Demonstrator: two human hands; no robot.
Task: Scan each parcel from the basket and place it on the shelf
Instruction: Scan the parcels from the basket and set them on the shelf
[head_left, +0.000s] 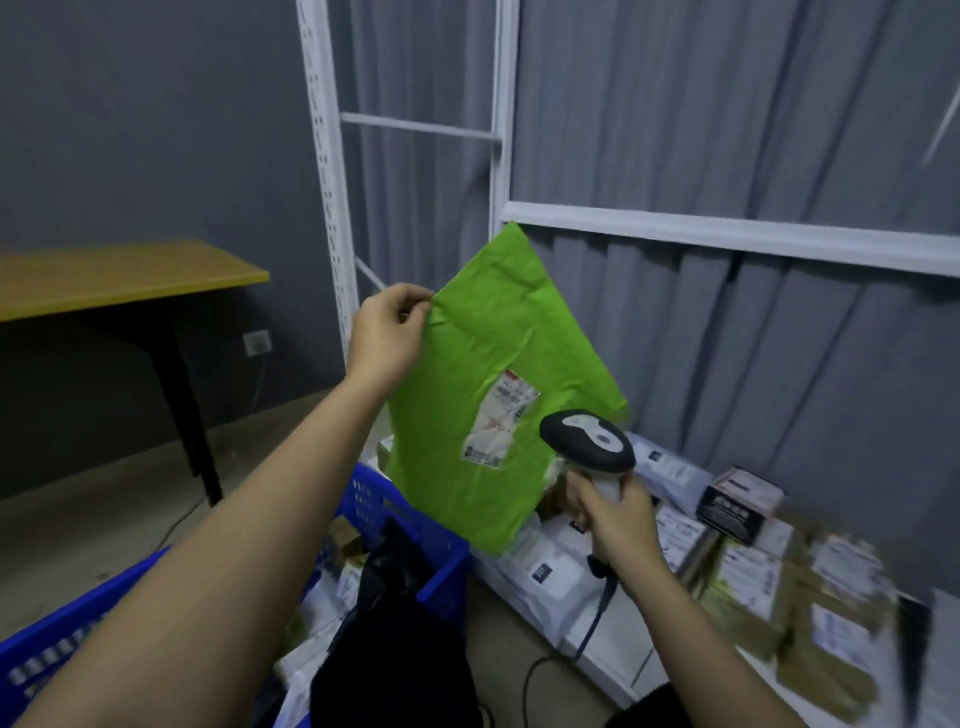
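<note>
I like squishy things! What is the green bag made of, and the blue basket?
The green parcel looks like thin, soft plastic film with a matte finish: it creases and bends where the left hand pinches it. The blue basket looks like hard moulded plastic, with stiff walls full of slots.

The room is dim and evenly lit, with no glare and only soft shadow under the yellow-topped wooden table (119, 278) at far left. Motion blur smears the brown cardboard parcels (810, 613) at near right. Wide-angle distortion bends the white metal shelf frame (324, 171).
</note>
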